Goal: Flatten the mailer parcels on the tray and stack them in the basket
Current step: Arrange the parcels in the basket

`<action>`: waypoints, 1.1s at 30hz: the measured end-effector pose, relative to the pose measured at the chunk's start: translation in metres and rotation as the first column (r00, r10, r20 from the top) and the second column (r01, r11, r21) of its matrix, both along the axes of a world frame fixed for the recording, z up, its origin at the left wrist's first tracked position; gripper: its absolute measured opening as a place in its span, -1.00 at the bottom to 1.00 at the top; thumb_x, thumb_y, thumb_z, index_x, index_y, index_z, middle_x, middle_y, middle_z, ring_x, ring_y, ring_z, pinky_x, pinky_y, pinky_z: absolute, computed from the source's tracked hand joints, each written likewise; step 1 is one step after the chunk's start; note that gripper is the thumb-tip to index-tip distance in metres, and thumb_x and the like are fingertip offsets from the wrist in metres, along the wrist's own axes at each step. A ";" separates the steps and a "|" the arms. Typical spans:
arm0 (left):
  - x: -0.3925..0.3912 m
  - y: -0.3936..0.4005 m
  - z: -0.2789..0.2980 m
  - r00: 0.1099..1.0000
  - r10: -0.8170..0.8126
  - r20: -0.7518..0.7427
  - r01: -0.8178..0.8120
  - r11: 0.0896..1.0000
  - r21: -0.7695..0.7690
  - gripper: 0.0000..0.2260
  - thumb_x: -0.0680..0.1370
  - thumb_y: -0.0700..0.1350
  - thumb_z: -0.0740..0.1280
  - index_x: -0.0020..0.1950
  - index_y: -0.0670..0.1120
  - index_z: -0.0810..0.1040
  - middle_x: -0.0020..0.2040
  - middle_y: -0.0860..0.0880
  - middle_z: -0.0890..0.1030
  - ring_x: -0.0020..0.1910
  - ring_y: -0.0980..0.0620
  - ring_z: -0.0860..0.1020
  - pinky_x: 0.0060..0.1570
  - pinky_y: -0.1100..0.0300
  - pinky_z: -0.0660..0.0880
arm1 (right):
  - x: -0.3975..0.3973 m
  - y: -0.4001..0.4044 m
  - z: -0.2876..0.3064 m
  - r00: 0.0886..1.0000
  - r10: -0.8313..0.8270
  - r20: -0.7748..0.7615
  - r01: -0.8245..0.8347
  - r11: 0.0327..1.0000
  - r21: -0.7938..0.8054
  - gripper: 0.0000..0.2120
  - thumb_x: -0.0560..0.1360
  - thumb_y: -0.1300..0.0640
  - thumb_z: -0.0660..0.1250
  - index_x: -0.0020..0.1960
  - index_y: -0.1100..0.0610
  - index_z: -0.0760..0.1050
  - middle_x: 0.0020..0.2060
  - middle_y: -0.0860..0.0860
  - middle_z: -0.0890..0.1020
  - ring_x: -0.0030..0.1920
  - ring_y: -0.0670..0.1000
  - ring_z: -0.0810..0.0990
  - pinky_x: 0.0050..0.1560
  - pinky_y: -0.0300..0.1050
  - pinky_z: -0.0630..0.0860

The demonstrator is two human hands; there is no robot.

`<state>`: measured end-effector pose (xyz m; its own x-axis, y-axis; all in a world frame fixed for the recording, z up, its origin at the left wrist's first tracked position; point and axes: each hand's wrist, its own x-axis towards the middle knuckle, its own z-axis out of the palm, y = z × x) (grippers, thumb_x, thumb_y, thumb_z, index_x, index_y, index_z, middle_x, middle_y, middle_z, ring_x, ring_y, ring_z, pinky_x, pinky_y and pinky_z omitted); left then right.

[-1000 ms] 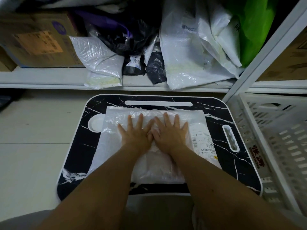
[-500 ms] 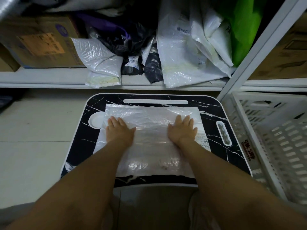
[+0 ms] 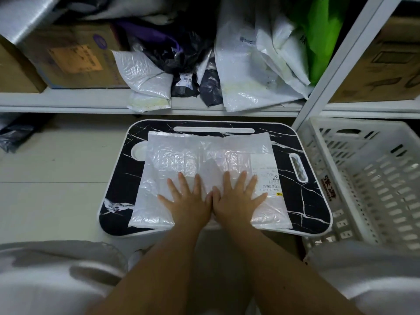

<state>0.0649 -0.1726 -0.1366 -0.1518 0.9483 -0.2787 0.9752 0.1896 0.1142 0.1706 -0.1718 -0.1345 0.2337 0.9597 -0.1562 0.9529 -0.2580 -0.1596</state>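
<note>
A white bubble mailer (image 3: pixel 181 160) with a shipping label at its right side lies flat on the black marble-patterned tray (image 3: pixel 120 178). My left hand (image 3: pixel 188 203) and my right hand (image 3: pixel 236 198) press side by side on the mailer's near half, fingers straight and spread, thumbs touching. The white slatted basket (image 3: pixel 368 178) stands right of the tray; no parcel shows inside it.
A white shelf (image 3: pixel 68 98) behind the tray holds several white, black and green mailer bags (image 3: pixel 245 71) and cardboard boxes (image 3: pixel 72 57). A white shelf post (image 3: pixel 329 71) rises between tray and basket. Pale floor lies to the left.
My hands were apart at the mailer's left and right edges half a second ago; now they have come together at its near middle. The mailer looks flatter.
</note>
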 end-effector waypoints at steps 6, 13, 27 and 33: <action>-0.006 -0.004 -0.014 0.999 -0.022 -0.027 0.025 0.992 0.123 -0.37 0.53 0.37 -0.24 0.53 0.14 -0.24 0.56 -0.15 -0.20 0.51 -0.29 -0.21 0.35 -0.38 -0.16 | 0.002 -0.004 -0.012 1.000 -0.003 0.018 0.002 0.999 0.037 -0.42 0.58 -0.27 -0.16 0.56 -0.16 -0.16 0.57 0.10 -0.14 0.53 0.24 -0.28 0.38 0.45 -0.20; -0.023 0.005 -0.011 0.998 0.034 -0.056 -0.025 0.987 0.156 -0.23 0.47 0.42 -0.25 0.56 0.00 -0.11 0.56 -0.12 0.05 0.52 -0.16 0.06 0.38 -0.30 0.01 | 0.014 0.006 -0.003 0.996 -0.046 0.081 0.037 0.993 0.108 -0.35 0.53 -0.32 -0.06 0.55 -0.08 0.04 0.42 0.17 0.28 0.39 0.16 0.24 0.26 0.23 0.21; -0.030 0.073 0.005 0.993 0.109 -0.051 -0.099 0.980 0.170 -0.35 0.46 0.44 -0.08 0.46 0.16 0.08 0.32 -0.14 0.33 0.30 -0.20 0.30 0.20 -0.28 0.26 | 0.031 0.070 0.000 0.994 -0.045 0.100 0.043 0.999 0.013 -0.42 0.55 -0.29 -0.10 0.49 -0.05 0.06 0.38 0.26 0.33 0.37 0.34 0.27 0.30 0.38 0.20; -0.020 0.091 -0.003 0.986 -0.036 -0.161 0.057 0.990 0.129 -0.35 0.55 0.28 -0.16 0.55 -0.05 0.00 0.57 -0.12 -0.16 0.52 -0.22 -0.23 0.37 -0.40 -0.08 | 0.031 0.087 -0.008 0.968 0.235 0.088 -0.232 0.972 -0.046 -0.43 0.58 -0.30 -0.26 0.55 -0.20 -0.23 0.56 0.02 -0.23 0.52 0.28 -0.30 0.39 0.48 -0.17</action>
